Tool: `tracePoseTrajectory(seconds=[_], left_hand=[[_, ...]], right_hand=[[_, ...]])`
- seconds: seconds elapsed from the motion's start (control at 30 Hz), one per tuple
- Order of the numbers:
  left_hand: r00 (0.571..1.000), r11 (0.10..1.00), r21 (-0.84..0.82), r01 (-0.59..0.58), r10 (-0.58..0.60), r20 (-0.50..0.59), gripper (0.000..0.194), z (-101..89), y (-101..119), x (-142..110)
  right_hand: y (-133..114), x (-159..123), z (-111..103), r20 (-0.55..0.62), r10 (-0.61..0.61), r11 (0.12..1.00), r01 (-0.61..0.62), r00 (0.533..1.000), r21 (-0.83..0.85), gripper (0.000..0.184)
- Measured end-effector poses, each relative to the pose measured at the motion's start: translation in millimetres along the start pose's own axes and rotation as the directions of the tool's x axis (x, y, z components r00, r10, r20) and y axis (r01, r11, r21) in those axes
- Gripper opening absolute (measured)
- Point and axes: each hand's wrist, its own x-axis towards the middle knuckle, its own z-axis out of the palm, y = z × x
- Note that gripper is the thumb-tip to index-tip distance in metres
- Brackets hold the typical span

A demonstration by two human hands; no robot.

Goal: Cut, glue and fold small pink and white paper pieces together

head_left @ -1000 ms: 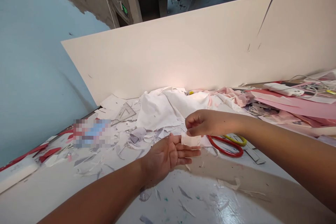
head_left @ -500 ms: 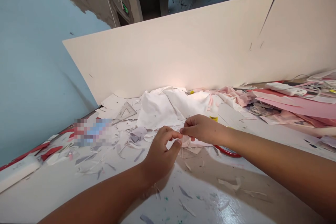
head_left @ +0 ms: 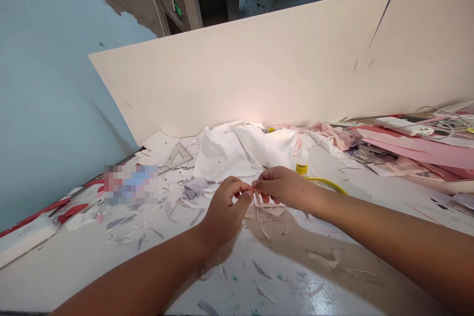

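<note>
My left hand (head_left: pixel 228 210) and my right hand (head_left: pixel 278 188) meet over the middle of the table, with thumbs and forefingers pinched and the fingertips almost touching. Whatever is between the fingertips is too small to make out. Just under my right hand, pale pinkish scraps (head_left: pixel 272 211) lie on the white table (head_left: pixel 296 286). Beyond my right wrist, a small bottle with a yellow label (head_left: pixel 301 167) stands upright. A curved yellow piece (head_left: pixel 328 182) shows past my right forearm, partly hidden by it.
A crumpled white cloth (head_left: pixel 229 150) lies behind my hands, against the pale partition (head_left: pixel 252 74). A clear set square (head_left: pixel 178 155) sits to its left. Paper offcuts litter the table. At right are pink sheets (head_left: pixel 418 145) and a white power strip (head_left: pixel 403 126) with cables.
My right hand and forearm have shifted slightly down. More of the bottle and the yellow curve now shows, while a red curved piece below the forearm is out of sight. Both hands stay pinched.
</note>
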Motion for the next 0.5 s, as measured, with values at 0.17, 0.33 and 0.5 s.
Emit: tracePoseTrajectory(seconds=[0.17, 0.33, 0.5], left_hand=[[0.999, 0.999, -0.013, 0.035, -0.035, 0.026, 0.022, -3.4, 0, 3], [0.996, 0.996, 0.055, 0.066, -0.069, 0.062, 0.024, -6.0, -2, 4], [0.995, 0.993, 0.112, 0.029, -0.039, 0.091, 0.016, -7.0, -4, 6]], right_hand=[[2, -3, 2, 0.053, -0.036, 0.999, 0.035, 0.998, 0.018, 0.016], [-3, -14, 2, 0.145, -0.013, 1.0, 0.014, 0.989, -0.004, 0.013], [0, -21, -1, 0.215, -0.021, 0.999, 0.028, 0.976, -0.028, 0.019]])
